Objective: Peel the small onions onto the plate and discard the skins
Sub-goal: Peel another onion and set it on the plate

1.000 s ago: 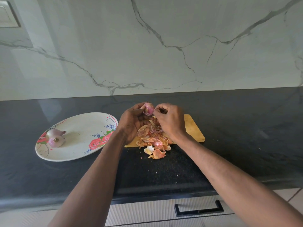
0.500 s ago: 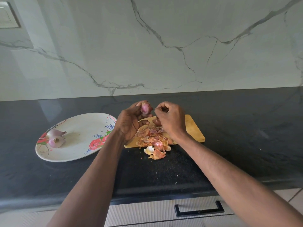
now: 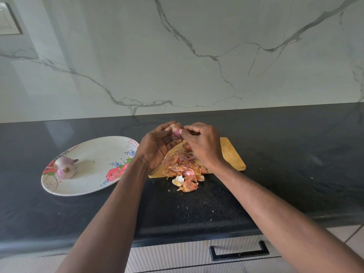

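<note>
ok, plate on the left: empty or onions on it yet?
Not empty. Two peeled onions lie together at the left end of the plate; the rest of it is bare.

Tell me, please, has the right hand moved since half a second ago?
Yes: the right hand has closed leftward over the cutting board, and now pinches at the onion.

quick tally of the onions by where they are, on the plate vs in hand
On the plate: 2, a peeled onion and another peeled onion
In hand: 1, the held onion, left hand holding, right hand picking
Total: 3
</note>
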